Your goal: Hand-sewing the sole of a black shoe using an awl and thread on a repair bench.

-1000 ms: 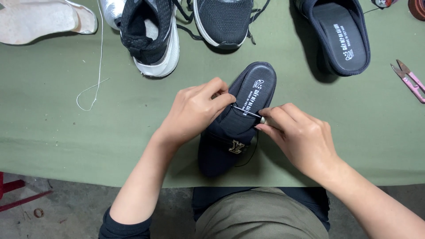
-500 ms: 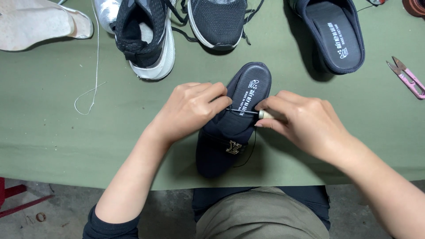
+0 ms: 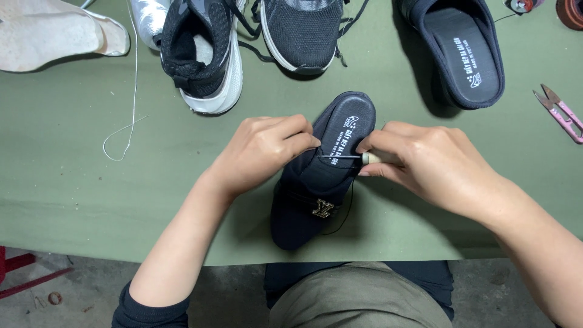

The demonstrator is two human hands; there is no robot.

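Note:
A dark navy slip-on shoe (image 3: 316, 194) with a gold buckle lies toe toward me on the green table (image 3: 73, 182). My left hand (image 3: 261, 152) grips its left edge near the insole. My right hand (image 3: 425, 161) holds a sewing awl (image 3: 352, 158) with a pale handle; its thin metal needle points left across the insole. A dark thread hangs along the shoe's right side.
Its matching navy slip-on (image 3: 461, 51) lies at the back right. Two black knit sneakers (image 3: 206, 54) (image 3: 303, 30) sit at the back centre, a pale insole (image 3: 48, 33) at back left, a white thread (image 3: 124, 121) to the left, and pink thread snips (image 3: 562, 112) at the right edge.
My right hand has shifted slightly right, drawing the awl back so more of its needle shows. My left hand has stayed on the shoe.

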